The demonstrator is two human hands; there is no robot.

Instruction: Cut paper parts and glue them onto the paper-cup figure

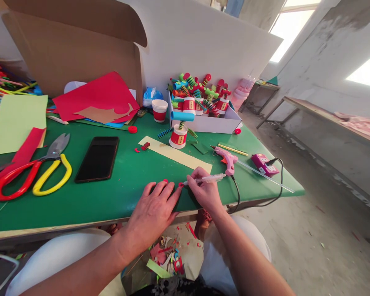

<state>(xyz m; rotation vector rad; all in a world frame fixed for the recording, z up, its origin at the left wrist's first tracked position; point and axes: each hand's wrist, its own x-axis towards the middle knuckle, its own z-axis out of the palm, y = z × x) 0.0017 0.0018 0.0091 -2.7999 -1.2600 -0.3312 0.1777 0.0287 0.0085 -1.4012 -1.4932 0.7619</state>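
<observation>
My left hand (156,207) lies flat on the green table top, its fingers stretched out. A small red paper piece (181,184) sits at the tip of its index finger. My right hand (205,191) grips a clear-barrelled pen (210,178), whose tip meets that red piece. Just beyond the hands is a pale yellow paper strip (179,155), with a folded red paper bit (145,146) at its left end. Behind the strip stands a paper cup figure (178,136) with a blue tube on top and folded paper arms.
A pink glue gun (227,159) and a purple power block (264,164) with a cord lie to the right. On the left are scissors (54,158) and a phone (98,159). A white box (211,123) of similar figures and stacked cups (159,110) stand behind.
</observation>
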